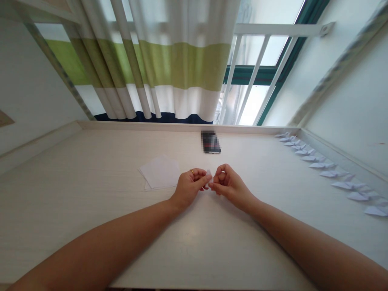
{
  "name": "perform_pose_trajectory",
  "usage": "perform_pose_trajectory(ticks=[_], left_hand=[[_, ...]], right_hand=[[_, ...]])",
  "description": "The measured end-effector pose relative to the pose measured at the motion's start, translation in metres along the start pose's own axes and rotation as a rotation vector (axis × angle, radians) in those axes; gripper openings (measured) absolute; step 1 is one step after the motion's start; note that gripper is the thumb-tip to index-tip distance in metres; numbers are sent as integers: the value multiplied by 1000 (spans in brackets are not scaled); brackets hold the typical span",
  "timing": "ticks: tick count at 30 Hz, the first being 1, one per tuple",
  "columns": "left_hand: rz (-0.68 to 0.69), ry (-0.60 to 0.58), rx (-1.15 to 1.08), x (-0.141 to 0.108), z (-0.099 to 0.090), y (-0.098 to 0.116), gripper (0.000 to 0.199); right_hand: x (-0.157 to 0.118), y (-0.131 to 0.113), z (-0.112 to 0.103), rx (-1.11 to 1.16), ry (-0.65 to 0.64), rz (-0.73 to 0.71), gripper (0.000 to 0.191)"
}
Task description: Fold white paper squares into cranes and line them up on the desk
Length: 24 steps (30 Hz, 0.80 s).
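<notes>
Head view: the left hand (192, 184) holds a small piece of folded white paper (208, 178) between thumb and fingers, grip narrow. The right hand (229, 184) is likewise narrow, its thumb and forefinger pinched at the right side of the same piece, its other fingers curled. The piece is held between the two hands, over the middle of the white table (188, 246); the fingers partly cover it, and the exact folds cannot be made out. A yellow ring (192, 172) is noted on a finger of the left hand. Both forearms are bare and enter from the near side.

Just left of the left hand, flat white sheets (160, 171) lie overlapping, their edges not aligned. On the far side of the hands lies a dark rectangular object (210, 142), its surface pixelated and unreadable. Along the right side of the table, folded white paper pieces (348, 185) with pointed ends stand in a row running from far to near, well apart from the right hand.

A raised rim (151, 126) bounds the far edge of the table. Beyond it hang a white curtain (182, 66) with a broad green band and, to the right, a white railing (279, 29) before a window with a dark green frame (263, 75).
</notes>
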<state>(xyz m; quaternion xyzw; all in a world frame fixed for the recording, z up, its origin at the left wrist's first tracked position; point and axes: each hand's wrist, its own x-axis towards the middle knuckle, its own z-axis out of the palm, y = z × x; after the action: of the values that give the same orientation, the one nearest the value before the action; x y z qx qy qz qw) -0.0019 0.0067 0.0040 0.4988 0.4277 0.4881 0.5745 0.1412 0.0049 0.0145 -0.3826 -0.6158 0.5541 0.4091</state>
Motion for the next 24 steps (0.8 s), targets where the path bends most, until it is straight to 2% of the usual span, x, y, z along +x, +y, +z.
perform_pose_trajectory(ticks=[11,14,18,24], left_hand=[[17,10,5,-1,1,3,23],[38,38,-25,-1,1,4,24],[63,46,-86,0,0,6,22],[71,28,-169,-2,1,3,20]], right_hand=[[-1,-1,0,-19,-7,-48,28],[0,4,-1,-46,46,-79,25],[2,8,-4,-189,138,-108,14],[2,6,-8,-300,235,-157,13]])
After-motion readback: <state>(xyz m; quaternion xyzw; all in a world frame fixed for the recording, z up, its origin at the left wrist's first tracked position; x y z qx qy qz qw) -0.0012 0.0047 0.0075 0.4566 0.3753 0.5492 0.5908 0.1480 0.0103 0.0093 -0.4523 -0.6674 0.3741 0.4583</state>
